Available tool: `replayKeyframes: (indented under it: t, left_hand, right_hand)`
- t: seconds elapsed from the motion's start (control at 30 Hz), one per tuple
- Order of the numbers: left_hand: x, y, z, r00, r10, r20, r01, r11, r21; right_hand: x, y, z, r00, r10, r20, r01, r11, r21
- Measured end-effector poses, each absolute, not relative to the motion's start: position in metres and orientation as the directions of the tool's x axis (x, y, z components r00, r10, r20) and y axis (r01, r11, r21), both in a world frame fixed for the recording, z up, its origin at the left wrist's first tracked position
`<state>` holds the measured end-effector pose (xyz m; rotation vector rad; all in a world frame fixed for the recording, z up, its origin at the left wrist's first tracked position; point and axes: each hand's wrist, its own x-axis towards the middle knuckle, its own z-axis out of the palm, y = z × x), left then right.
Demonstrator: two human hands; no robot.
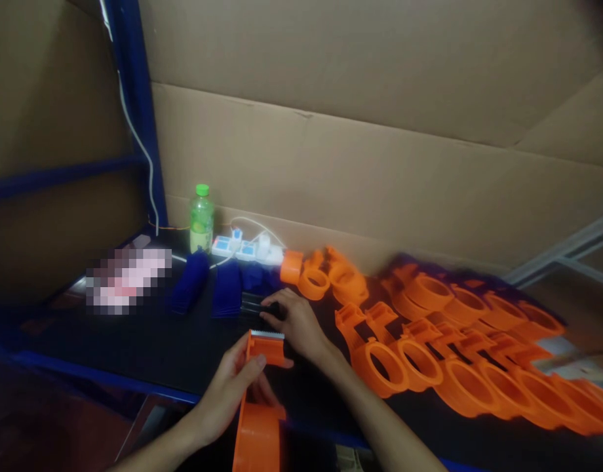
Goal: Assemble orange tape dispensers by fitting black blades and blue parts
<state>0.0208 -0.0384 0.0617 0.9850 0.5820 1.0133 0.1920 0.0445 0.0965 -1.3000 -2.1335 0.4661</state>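
My left hand (225, 383) is closed around an orange tape dispenser (258, 436), thumb across its upper part. A serrated metal blade (267, 334) runs along the dispenser's top end, and its rounded body hangs low toward me. Beyond it, my right hand (301, 324) reaches to a group of dark, shiny strips (252, 305) on the table. Its thumb and fingers are curled together there; what lies between them is too dark to make out. Stacks of blue strips (227, 288) lie just left of these fingers.
Rows of orange tape dispensers (461, 387) cover the table's right side. More orange parts (314, 282) sit at the back. A white power strip (237, 248) and a green-capped bottle (202, 223) stand against the cardboard wall (331, 157). A blurred-out item (129, 275) lies left.
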Motion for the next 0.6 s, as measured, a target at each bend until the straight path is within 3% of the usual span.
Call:
replayKeyframes:
  t: [0.4, 0.6]
  left_hand:
    - [0.022, -0.038, 0.064, 0.35, 0.937, -0.003, -0.454, 0.172, 0.874]
    - [0.024, -0.037, 0.064, 0.332, 0.943, -0.012, -0.45, 0.169, 0.877]
  right_hand:
    - [0.226, 0.019, 0.128, -0.265, 0.913, 0.309, 0.486, 0.403, -0.776]
    - [0.229, -0.007, 0.141, -0.343, 0.875, 0.342, 0.489, 0.477, -0.73]
